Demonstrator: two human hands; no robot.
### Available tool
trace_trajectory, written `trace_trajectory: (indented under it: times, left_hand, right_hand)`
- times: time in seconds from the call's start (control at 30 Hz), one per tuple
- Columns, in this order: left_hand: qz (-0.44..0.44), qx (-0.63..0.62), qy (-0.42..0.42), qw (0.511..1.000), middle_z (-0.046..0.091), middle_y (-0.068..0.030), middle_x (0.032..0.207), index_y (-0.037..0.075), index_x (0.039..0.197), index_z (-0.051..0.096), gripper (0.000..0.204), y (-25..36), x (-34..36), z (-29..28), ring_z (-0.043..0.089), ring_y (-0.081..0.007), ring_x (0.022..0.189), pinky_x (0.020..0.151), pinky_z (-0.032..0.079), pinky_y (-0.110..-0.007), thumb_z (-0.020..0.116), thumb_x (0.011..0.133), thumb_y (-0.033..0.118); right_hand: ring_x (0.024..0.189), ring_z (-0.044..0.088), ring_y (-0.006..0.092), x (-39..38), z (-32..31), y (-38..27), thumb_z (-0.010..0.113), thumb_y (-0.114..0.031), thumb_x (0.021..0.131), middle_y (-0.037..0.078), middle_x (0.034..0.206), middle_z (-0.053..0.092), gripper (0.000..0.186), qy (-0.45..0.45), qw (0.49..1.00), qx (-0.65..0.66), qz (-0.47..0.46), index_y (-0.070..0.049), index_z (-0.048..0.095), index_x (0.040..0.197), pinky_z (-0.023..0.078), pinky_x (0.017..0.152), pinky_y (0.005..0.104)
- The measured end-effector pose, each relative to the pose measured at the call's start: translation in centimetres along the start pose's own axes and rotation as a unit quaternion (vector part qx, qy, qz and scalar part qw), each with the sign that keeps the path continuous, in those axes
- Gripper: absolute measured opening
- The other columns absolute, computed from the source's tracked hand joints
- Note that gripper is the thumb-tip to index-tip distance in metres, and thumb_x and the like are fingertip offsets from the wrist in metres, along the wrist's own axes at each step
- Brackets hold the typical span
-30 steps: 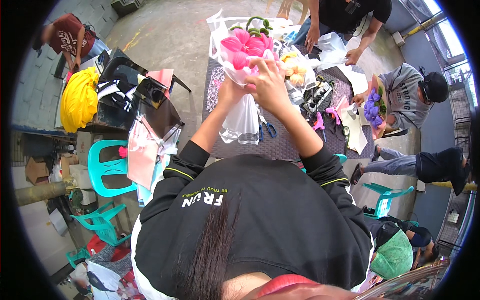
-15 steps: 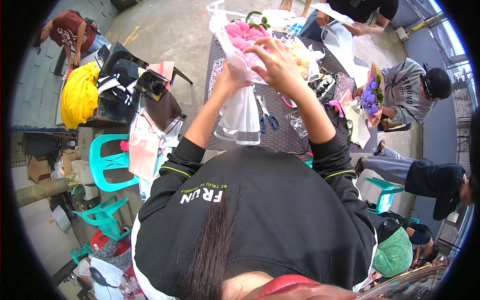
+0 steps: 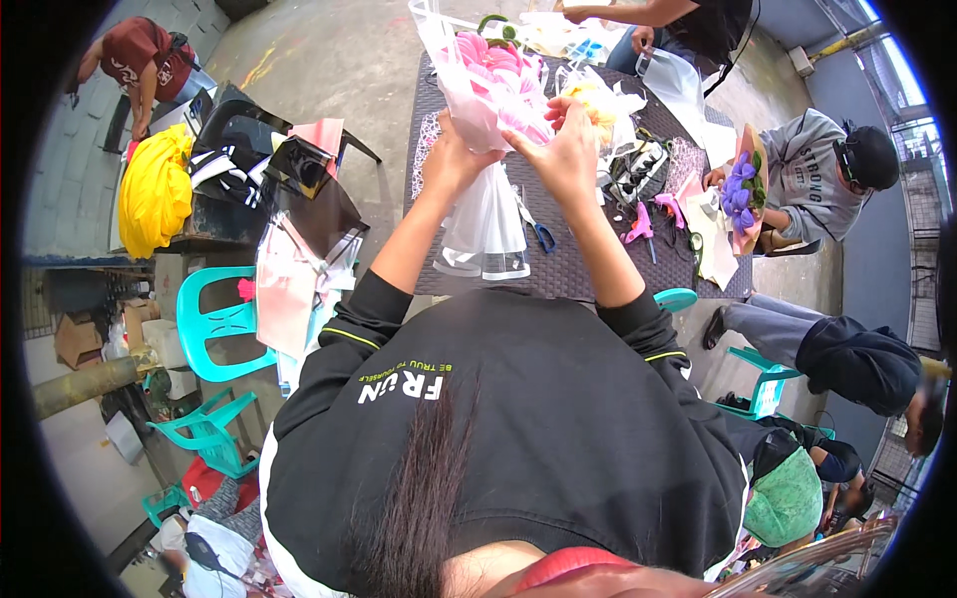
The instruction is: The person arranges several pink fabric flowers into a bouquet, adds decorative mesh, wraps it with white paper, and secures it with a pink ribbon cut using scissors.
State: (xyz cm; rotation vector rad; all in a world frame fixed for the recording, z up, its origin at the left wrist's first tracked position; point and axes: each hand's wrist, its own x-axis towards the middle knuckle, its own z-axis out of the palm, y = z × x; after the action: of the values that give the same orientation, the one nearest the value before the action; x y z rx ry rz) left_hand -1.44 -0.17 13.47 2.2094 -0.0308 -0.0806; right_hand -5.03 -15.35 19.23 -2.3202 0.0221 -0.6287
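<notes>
A bouquet of pink fuzzy flowers (image 3: 495,72) in white translucent wrap stands over the table in front of me. My left hand (image 3: 454,164) is closed round the gathered neck of the wrap, and its white skirt (image 3: 483,224) flares out below. My right hand (image 3: 560,154) is at the bouquet's right side, its thumb against the wrap near the neck and its fingers curled at the wrap's right edge. Blue-handled scissors (image 3: 541,235) lie beside the skirt, partly hidden by it. Yellow flowers (image 3: 595,103) in white wrap lie just beyond my right hand.
The dark woven table (image 3: 588,269) also holds pink glue guns (image 3: 638,223) and paper sheets (image 3: 714,261). A person at right is near a purple bouquet (image 3: 739,189); another person at the far side handles white wrap (image 3: 674,85). Green chairs (image 3: 214,321) and a yellow cloth (image 3: 157,189) are at left.
My right hand has moved from spread over the bouquet's front down to its right side. The left hand keeps its hold. The far person's arm has shifted left.
</notes>
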Motion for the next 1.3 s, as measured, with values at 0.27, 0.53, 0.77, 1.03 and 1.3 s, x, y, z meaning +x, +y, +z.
trace_trajectory:
  times: [0.27, 0.53, 0.77, 1.03, 1.3]
  left_hand:
    - [0.040, 0.025, 0.021, 0.999, 0.061, -0.0239, 0.103, 0.000, 0.127, 0.021, 0.100, -0.2, 0.1, 0.9, 0.061, -0.0369, 0.097, 0.077, 0.050, -0.042, 0.083, 0.058, 0.037]
    - [0.046, -0.022, -0.001, 0.999, 0.061, -0.0229, 0.104, -0.001, 0.129, 0.025, 0.100, -0.7, 0.4, 0.8, 0.061, -0.0342, 0.098, 0.082, 0.049, -0.037, 0.083, 0.055, 0.033]
    - [0.018, -0.048, 0.005, 0.999, 0.057, -0.0218, 0.113, -0.002, 0.129, 0.025, 0.100, -0.1, 0.8, 0.9, 0.059, -0.0331, 0.102, 0.085, 0.048, -0.037, 0.084, 0.054, 0.029]
    - [0.033, -0.057, -0.005, 0.998, 0.056, -0.0218, 0.114, -0.002, 0.130, 0.025, 0.101, -0.2, 1.0, 0.9, 0.058, -0.0334, 0.104, 0.086, 0.047, -0.037, 0.084, 0.054, 0.029]
    - [0.037, -0.076, -0.016, 0.996, 0.056, -0.0229, 0.114, -0.003, 0.131, 0.024, 0.104, -0.9, 1.4, 1.2, 0.058, -0.0335, 0.105, 0.087, 0.047, -0.036, 0.084, 0.054, 0.030]
  right_hand:
    - [0.090, 0.054, 0.0259, 0.0, 0.9, 0.8, 0.076, -0.030, 0.064, 0.005, 0.086, 0.060, 0.030, -0.032, 0.999, -0.016, -0.010, -0.009, 0.063, 0.080, 0.038, 0.081, 0.0423]
    - [0.088, 0.054, 0.0254, 1.6, -0.4, 1.2, 0.073, -0.023, 0.066, 0.003, 0.080, 0.061, 0.017, -0.077, 0.995, 0.028, -0.063, -0.012, 0.065, 0.074, 0.036, 0.080, 0.0442]
    - [0.086, 0.056, 0.0227, -0.4, -0.5, -2.1, 0.067, -0.026, 0.072, 0.002, 0.078, 0.062, 0.017, 0.001, 0.972, -0.188, -0.141, -0.016, 0.061, 0.084, 0.034, 0.081, 0.0453]
    - [0.083, 0.058, 0.0209, -0.4, -0.8, -1.9, 0.067, -0.029, 0.075, 0.001, 0.076, 0.064, 0.018, 0.020, 0.971, -0.197, -0.135, -0.015, 0.064, 0.086, 0.034, 0.085, 0.0472]
    - [0.080, 0.059, 0.0248, 0.8, -1.2, -1.5, 0.072, -0.019, 0.071, 0.005, 0.074, 0.064, 0.017, 0.001, 0.989, -0.064, -0.133, -0.007, 0.062, 0.080, 0.041, 0.078, 0.0409]
